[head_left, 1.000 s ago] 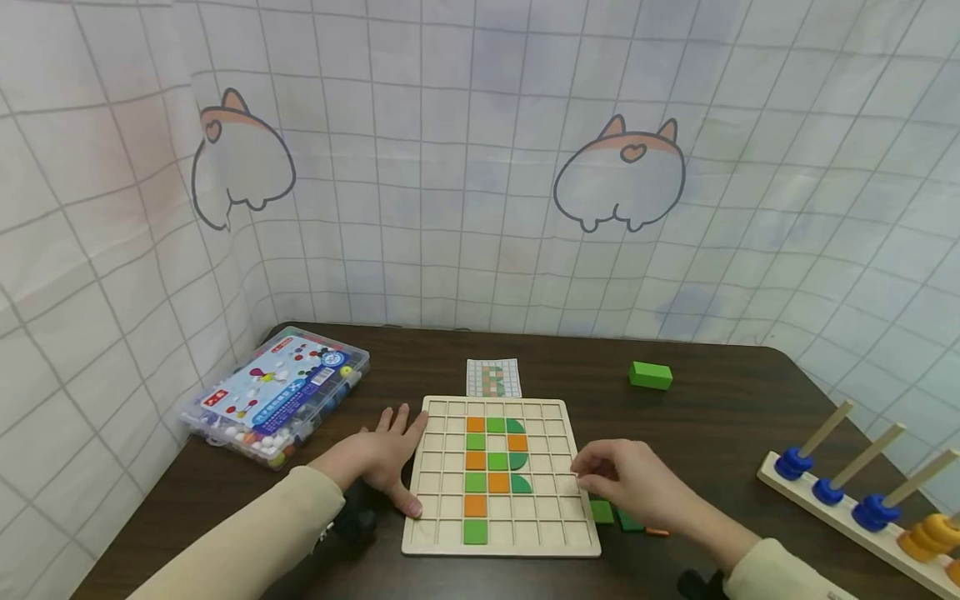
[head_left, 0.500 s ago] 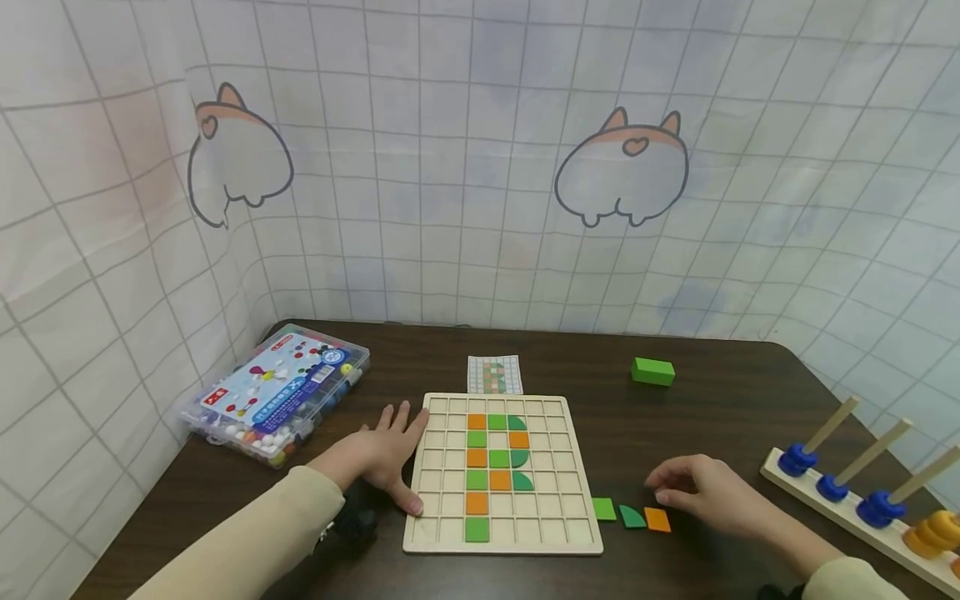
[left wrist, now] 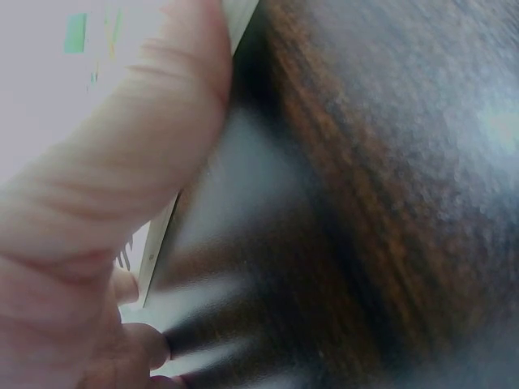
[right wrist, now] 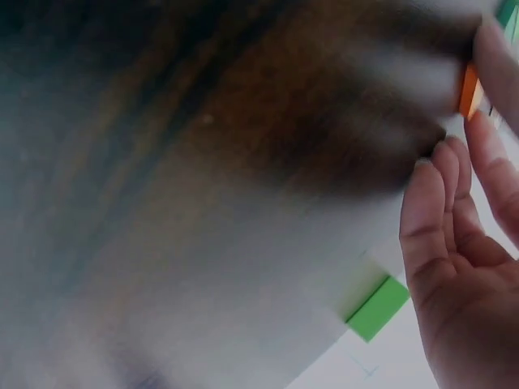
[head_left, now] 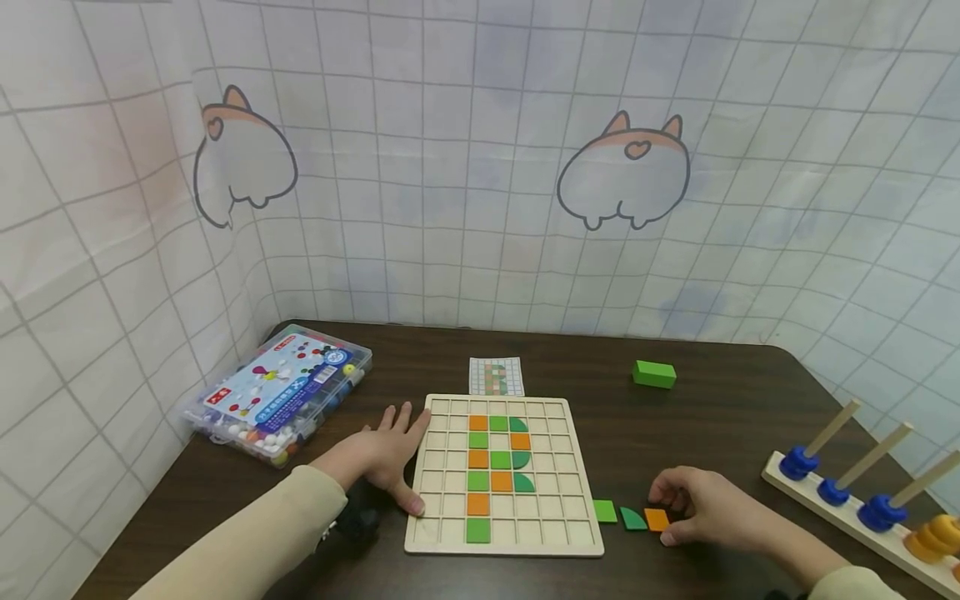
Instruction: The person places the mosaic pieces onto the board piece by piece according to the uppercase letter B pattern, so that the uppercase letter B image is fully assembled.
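Observation:
A square wooden grid board [head_left: 551, 500] bears orange, light green and dark green tiles in its cells. My left hand [head_left: 386, 458] rests at the board's left edge, fingers spread and thumb on the rim; the left wrist view shows the thumb [left wrist: 154, 113] large against that edge. To the right of the board lie a light green square tile [head_left: 604, 512], a dark green quarter-circle tile [head_left: 633, 519] and an orange square tile [head_left: 656, 520]. My right hand [head_left: 701, 504] pinches the orange tile between thumb and index finger; its other fingers are curled.
A small pattern card [head_left: 496, 377] lies behind the board. At the back right is a green block [head_left: 654, 374]. A wooden peg counter with rings [head_left: 832, 490] stands far right, and a clear box of colored parts [head_left: 277, 392] sits at the left.
From the board's right edge my right hand has moved right, then its thumb and index finger have come to either side of the orange tile. The left hand has stayed in place.

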A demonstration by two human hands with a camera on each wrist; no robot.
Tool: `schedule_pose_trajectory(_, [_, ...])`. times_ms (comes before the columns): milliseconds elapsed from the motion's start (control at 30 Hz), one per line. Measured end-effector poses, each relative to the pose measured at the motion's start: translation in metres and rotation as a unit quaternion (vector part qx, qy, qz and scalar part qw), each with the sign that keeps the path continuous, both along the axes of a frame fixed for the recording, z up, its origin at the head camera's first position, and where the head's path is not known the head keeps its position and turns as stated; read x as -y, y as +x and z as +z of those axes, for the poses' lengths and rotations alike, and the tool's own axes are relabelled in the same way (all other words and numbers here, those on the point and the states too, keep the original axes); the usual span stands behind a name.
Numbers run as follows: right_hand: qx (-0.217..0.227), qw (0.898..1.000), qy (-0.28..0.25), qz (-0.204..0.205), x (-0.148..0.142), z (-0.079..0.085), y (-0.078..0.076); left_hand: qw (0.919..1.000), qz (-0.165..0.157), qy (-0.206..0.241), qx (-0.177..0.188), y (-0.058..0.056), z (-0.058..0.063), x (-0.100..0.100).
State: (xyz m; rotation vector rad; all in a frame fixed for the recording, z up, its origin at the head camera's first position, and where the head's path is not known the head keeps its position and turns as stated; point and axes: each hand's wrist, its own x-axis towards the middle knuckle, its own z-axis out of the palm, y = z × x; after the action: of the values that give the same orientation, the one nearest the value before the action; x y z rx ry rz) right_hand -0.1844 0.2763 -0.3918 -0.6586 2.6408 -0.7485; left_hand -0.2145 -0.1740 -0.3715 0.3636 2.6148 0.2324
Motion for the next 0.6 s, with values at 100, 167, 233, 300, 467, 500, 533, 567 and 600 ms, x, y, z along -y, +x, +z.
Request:
schedule_pose_trajectory(100, [-0.015,1.000,0.012,-0.014,0.003,0.002,0.002,1.0000,0.001,0.001,0.001,0.000,0.000,0.000])
schedule_pose_trajectory(167, [-0.027,0.999,0.016,-0.018,0.003,0.001,0.002,1.0000,0.002,0.000,0.002,-0.001,0.000,0.000])
schedule_pose_trajectory(233, [-0.033,0.999,0.019,-0.024,0.004,0.000,0.001,1.0000,0.002,-0.001,0.002,-0.001,-0.001,0.000])
schedule_pose_trajectory(300, [-0.040,0.998,0.024,-0.032,0.006,0.001,0.001,1.0000,0.002,-0.003,0.002,-0.001,-0.001,0.000])
schedule_pose_trajectory(467, [-0.062,0.996,0.029,-0.063,0.013,0.006,0.001,1.0000,0.001,-0.005,0.001,-0.001,-0.001,-0.001])
schedule_pose_trajectory(500, [-0.068,0.995,0.027,-0.067,0.015,0.008,0.001,1.0000,0.002,-0.005,0.002,-0.001,-0.001,-0.001])
schedule_pose_trajectory(533, [-0.074,0.995,0.022,-0.068,0.018,0.010,0.002,1.0000,0.003,-0.006,0.002,-0.001,-0.001,-0.001])
schedule_pose_trajectory(567, [-0.077,0.994,0.017,-0.071,0.021,0.011,0.002,1.0000,0.003,-0.006,0.002,-0.001,-0.001,-0.001])
schedule_pose_trajectory(600, [-0.079,0.994,0.010,-0.070,0.024,0.013,0.002,1.0000,0.004,-0.006,0.002,-0.001,-0.001,-0.001])
